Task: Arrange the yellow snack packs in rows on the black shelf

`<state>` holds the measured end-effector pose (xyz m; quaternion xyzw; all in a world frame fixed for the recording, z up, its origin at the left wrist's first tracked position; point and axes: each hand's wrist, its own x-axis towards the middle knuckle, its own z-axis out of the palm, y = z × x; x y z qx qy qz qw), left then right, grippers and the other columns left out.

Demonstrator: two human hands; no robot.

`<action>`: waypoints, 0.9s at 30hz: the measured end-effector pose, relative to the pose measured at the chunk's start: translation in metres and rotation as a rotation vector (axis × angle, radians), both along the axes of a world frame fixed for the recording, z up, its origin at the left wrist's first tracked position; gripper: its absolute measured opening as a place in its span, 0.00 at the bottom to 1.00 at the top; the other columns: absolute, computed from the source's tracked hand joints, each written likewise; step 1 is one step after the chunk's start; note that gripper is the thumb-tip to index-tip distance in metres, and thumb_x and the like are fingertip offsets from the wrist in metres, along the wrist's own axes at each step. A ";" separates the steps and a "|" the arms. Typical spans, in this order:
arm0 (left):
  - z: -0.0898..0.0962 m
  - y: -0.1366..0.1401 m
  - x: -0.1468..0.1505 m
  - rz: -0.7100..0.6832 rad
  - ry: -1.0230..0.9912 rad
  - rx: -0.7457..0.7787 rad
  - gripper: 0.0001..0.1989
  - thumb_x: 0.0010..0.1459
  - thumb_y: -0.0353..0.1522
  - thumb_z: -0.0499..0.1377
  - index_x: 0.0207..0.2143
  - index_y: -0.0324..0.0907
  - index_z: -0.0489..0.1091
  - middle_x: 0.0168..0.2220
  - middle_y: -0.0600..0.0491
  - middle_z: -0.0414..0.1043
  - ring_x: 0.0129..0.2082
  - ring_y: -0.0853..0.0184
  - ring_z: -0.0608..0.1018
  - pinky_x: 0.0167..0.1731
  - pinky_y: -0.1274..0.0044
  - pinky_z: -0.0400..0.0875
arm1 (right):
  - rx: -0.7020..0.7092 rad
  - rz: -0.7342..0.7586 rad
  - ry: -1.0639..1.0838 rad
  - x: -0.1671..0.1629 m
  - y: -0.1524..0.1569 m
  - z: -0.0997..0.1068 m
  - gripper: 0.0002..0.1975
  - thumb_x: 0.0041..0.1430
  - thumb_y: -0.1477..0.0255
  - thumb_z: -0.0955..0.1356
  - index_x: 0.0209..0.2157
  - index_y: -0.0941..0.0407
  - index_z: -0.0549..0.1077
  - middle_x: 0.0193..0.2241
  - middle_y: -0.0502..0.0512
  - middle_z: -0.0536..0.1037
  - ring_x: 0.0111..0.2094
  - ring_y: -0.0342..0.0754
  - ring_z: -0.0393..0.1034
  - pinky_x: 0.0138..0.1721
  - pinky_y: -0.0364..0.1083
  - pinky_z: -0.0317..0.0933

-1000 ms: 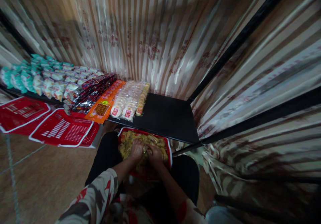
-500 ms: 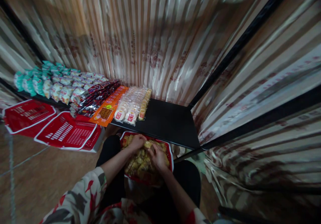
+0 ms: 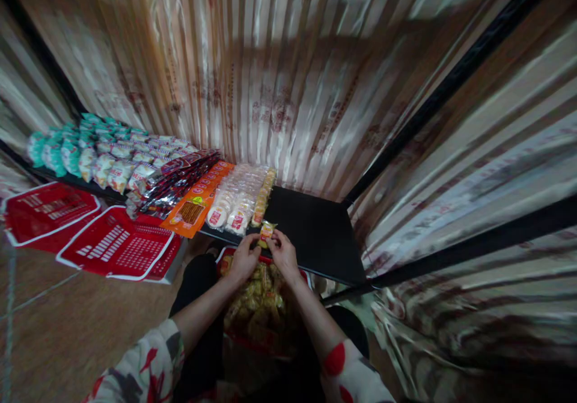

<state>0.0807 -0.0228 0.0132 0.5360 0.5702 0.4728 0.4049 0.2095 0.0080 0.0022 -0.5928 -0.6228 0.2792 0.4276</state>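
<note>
Between both hands, at the front edge of the black shelf (image 3: pixel 311 228), is a small yellow snack packet (image 3: pixel 265 233) with a red mark. My left hand (image 3: pixel 246 258) pinches its left side, and my right hand (image 3: pixel 283 254) pinches its right side. Below them a red basket (image 3: pixel 228 251) full of similar yellow-wrapped packets (image 3: pixel 259 301) rests between my knees; my forearms hide part of it. Just beyond the held packet, a row of yellow packets (image 3: pixel 265 195) runs back along the shelf, beside rows of white round packaged crackers (image 3: pixel 238 213).
Farther left on the shelf lie an orange snack bag (image 3: pixel 192 210), dark red shiny packs (image 3: pixel 180 177), white bags (image 3: pixel 119 174) and teal bags (image 3: pixel 51 153). Red baskets (image 3: pixel 121 243) stand on the floor at left. Black frame bars (image 3: pixel 406 114) and a striped curtain (image 3: pixel 270 60) surround the shelf.
Both hands have risen from the basket to the shelf's front edge, carrying the yellow packet to the near end of the yellow row. The view has shifted slightly.
</note>
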 end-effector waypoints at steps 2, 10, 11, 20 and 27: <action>0.001 0.001 -0.001 0.011 0.035 0.007 0.19 0.49 0.23 0.52 0.45 0.38 0.67 0.48 0.46 0.70 0.49 0.64 0.71 0.51 0.69 0.65 | 0.026 -0.033 -0.042 -0.004 0.011 -0.001 0.15 0.52 0.70 0.65 0.42 0.58 0.72 0.34 0.56 0.74 0.32 0.45 0.70 0.36 0.44 0.65; -0.007 0.014 -0.005 -0.003 0.096 0.047 0.22 0.48 0.21 0.50 0.46 0.39 0.68 0.51 0.48 0.68 0.54 0.64 0.67 0.57 0.67 0.59 | 0.014 -0.063 -0.134 -0.020 0.035 -0.002 0.16 0.53 0.72 0.64 0.44 0.58 0.72 0.34 0.56 0.73 0.30 0.44 0.69 0.35 0.43 0.64; -0.008 0.015 -0.005 -0.002 0.111 0.048 0.22 0.48 0.21 0.50 0.46 0.39 0.68 0.51 0.47 0.68 0.55 0.64 0.67 0.57 0.67 0.59 | 0.011 -0.063 -0.139 -0.022 0.037 -0.002 0.16 0.53 0.72 0.64 0.44 0.58 0.72 0.34 0.56 0.73 0.30 0.44 0.69 0.35 0.43 0.64; -0.015 0.025 -0.007 -0.019 0.175 0.065 0.23 0.48 0.21 0.49 0.48 0.36 0.67 0.54 0.44 0.65 0.56 0.64 0.65 0.60 0.67 0.55 | -0.024 -0.053 -0.127 -0.031 0.046 -0.005 0.17 0.53 0.72 0.64 0.45 0.60 0.70 0.35 0.58 0.72 0.32 0.46 0.70 0.36 0.45 0.66; -0.017 0.024 -0.007 -0.016 0.180 0.084 0.24 0.48 0.21 0.49 0.48 0.38 0.67 0.55 0.46 0.65 0.57 0.63 0.65 0.59 0.65 0.55 | 0.034 -0.063 0.027 -0.034 0.048 -0.016 0.21 0.52 0.71 0.65 0.49 0.61 0.67 0.39 0.62 0.69 0.36 0.49 0.70 0.34 0.46 0.69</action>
